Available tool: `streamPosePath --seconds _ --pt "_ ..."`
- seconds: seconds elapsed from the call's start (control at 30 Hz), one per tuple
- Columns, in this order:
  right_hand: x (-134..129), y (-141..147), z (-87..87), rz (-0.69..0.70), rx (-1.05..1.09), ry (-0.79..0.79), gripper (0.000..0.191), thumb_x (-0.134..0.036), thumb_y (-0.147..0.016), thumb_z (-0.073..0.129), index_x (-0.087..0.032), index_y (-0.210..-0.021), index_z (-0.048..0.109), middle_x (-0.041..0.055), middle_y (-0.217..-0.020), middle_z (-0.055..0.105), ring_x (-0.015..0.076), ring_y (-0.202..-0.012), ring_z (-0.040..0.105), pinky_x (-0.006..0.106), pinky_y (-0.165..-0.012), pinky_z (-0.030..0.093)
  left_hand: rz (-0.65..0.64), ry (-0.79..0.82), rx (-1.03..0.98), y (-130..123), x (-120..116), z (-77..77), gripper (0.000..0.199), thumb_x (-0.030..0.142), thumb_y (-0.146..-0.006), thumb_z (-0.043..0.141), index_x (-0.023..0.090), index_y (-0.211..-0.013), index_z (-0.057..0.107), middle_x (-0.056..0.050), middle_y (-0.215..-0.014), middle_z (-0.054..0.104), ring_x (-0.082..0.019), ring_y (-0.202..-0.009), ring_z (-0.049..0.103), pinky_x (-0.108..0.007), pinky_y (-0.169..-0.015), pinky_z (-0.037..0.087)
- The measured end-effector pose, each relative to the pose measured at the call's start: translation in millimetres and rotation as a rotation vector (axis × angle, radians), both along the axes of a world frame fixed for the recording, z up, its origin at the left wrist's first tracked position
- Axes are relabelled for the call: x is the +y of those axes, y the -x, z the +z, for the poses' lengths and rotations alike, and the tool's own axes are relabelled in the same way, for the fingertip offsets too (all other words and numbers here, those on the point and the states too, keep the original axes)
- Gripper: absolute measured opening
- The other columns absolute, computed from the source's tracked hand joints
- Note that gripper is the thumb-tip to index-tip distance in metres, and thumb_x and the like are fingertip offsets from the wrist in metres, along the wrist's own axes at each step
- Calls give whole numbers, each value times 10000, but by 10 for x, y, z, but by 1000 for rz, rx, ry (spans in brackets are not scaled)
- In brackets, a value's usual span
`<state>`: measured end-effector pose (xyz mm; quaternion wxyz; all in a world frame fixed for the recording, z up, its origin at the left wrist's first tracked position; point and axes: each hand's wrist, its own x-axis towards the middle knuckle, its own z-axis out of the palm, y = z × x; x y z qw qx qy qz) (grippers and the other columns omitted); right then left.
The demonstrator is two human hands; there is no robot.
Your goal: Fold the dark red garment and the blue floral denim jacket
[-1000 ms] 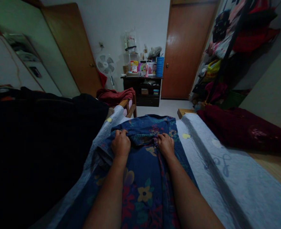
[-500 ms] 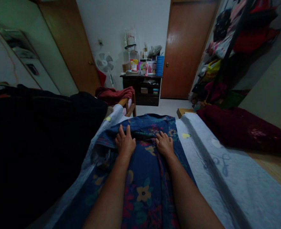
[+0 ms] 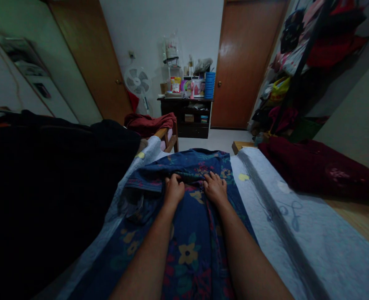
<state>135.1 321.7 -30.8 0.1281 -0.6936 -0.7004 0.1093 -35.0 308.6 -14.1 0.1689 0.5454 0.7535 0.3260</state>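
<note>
A dark blue floral garment (image 3: pixel 187 225) lies spread over a light patterned bed cover (image 3: pixel 265 196), with a folded-over part and a cuff-like edge at its left. My left hand (image 3: pixel 174 189) is closed on the garment at the fold, fingers curled into the cloth. To its right, my right hand (image 3: pixel 215 187) rests on the garment with its fingers spread, near a lengthwise seam. The far end of the garment lies beyond both hands, close to the bed's far edge.
Black cloth (image 3: pixel 53 187) is heaped at left. A maroon folded cloth (image 3: pixel 318 171) sits at right. Beyond the bed are a wooden chair with red cloth (image 3: pixel 151 124), a white fan (image 3: pixel 138 81), a dark cabinet (image 3: pixel 184 109) and hanging bags (image 3: pixel 331 46).
My left hand has moved right and slightly nearer my right hand, and its spread fingers have closed on the cloth. The right hand has hardly moved.
</note>
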Motion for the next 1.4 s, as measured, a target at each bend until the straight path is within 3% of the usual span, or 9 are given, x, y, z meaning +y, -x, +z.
streamPosePath --seconds 0.23,0.37,0.5,0.7,0.97,1.1,1.23,1.33,1.4 --pt "11 -1 -16 1 -11 -6 449 -386 -976 349 -322 -1401 478 31 -1561 334 258 -1425 270 531 -1129 174 -137 -58 -671 -74 92 -147 386 122 -783 535 164 -1161 598 -31 -946 683 -128 -771 643 -268 -771 525" --pt "20 2 -33 -9 -18 -14 449 -396 -975 350 -329 -1401 477 28 -1558 339 252 -1423 268 521 -1129 172 -137 -116 -817 -92 86 -170 398 160 -734 578 136 -1123 655 -50 -964 718 -136 -769 655 -267 -762 522" --pt "23 9 -55 -21 4 -32 436 -382 -969 369 -326 -1382 499 30 -1546 363 256 -1420 271 523 -1128 159 -51 -154 -593 -125 6 -47 256 214 -742 583 129 -931 732 -77 -898 747 -178 -816 683 -275 -777 515" --pt "64 1 -79 -46 136 -137 421 -307 -916 456 -262 -1327 535 62 -1455 479 248 -1353 368 463 -1115 189 -87 16 189 -137 -176 233 261 280 -808 516 216 -784 768 -104 -866 762 -254 -856 706 -317 -776 491" --pt "108 14 -90 -80 221 -230 204 -333 -930 489 -210 -912 650 71 -1069 645 222 -1084 529 349 -1010 284 -311 345 371 -43 -185 317 311 405 -823 541 183 -821 758 -157 -884 747 -262 -870 705 -294 -731 485" --pt "99 22 -138 -53 178 -228 131 -320 -901 561 -226 -926 648 57 -1112 625 225 -1127 493 363 -1024 253 -388 285 507 -117 -277 468 272 380 -852 537 199 -844 740 -128 -891 737 -253 -882 694 -305 -764 488" --pt "95 19 -157 -39 179 -239 131 -324 -892 581 -226 -944 652 62 -1137 617 233 -1138 487 372 -1027 249 -422 -14 614 -250 -302 627 240 303 -890 493 228 -970 705 -82 -1039 703 -222 -1003 636 -331 -895 465" --pt "79 19 -144 -36 192 -248 142 -324 -896 574 -226 -961 654 65 -1119 622 233 -1127 495 369 -1024 259 -290 -157 711 -226 -151 658 279 317 -868 536 215 -1087 675 -105 -1267 616 -265 -1223 509 -443 -1083 327" --pt "66 23 -125 -44 199 -247 149 -322 -902 562 -228 -963 659 66 -1125 622 232 -1131 497 369 -1029 260 -162 -49 756 -129 10 638 350 379 -840 572 176 -1107 671 -152 -1292 601 -320 -1277 464 -538 -1125 229"
